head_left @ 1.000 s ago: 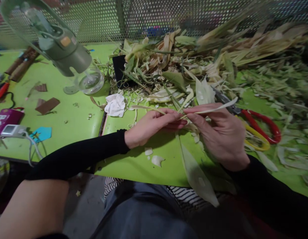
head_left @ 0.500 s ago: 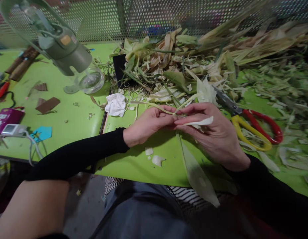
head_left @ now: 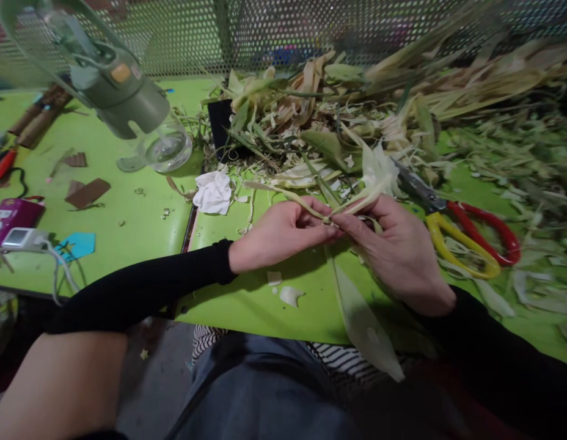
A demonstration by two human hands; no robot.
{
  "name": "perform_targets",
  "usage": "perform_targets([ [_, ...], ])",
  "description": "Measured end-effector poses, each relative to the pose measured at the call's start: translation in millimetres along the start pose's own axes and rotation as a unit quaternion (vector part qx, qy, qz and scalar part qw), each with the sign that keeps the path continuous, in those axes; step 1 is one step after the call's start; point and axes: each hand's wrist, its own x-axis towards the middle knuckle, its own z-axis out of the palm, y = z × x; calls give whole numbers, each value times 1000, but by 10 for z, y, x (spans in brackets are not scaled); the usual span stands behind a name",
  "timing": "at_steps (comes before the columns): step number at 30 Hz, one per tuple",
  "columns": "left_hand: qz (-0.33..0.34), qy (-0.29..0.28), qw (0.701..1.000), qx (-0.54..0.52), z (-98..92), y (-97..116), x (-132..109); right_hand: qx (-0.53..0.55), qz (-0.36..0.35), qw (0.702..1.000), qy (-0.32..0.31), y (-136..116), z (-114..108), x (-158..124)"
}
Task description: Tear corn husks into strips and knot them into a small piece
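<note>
My left hand and my right hand meet over the front of the green table, both closed on pale corn husk strips. The strips cross at my fingertips, where the left thumb and fingers pinch them. My right thumb presses on the crossing from the other side. A frilly whitish husk end sticks up beyond the right hand. Below the hands a broad husk leaf hangs down past the table edge. Where the strips join is partly hidden by my fingers.
Scissors with red and yellow handles lie right of my right hand. A heap of husks and shreds covers the back. Crumpled tissue, a bottle, a purple box and a blue paper piece are on the left.
My right thumb and fingers have shifted onto the crossing of the strips. The pale flap that stuck out over the right fingers no longer shows there. The left hand has barely moved.
</note>
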Motion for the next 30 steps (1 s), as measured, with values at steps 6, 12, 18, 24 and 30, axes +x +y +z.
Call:
perform_targets([
  [6,38,62,997,-26,-60,41,56,-138,-135,981,9,13,-64,-5],
  [12,16,53,998,-29,-101,52,94,-344,-376,860,34,-2,-85,-54],
  [18,15,-1,996,85,-119,-22,69,-293,-383,876,16,-3,-63,-55],
  [24,78,-44,988,129,-82,-97,21,-262,-323,909,38,20,-13,-43],
  [30,74,-76,992,71,-51,-101,11,-211,-219,950,65,-32,13,-74],
])
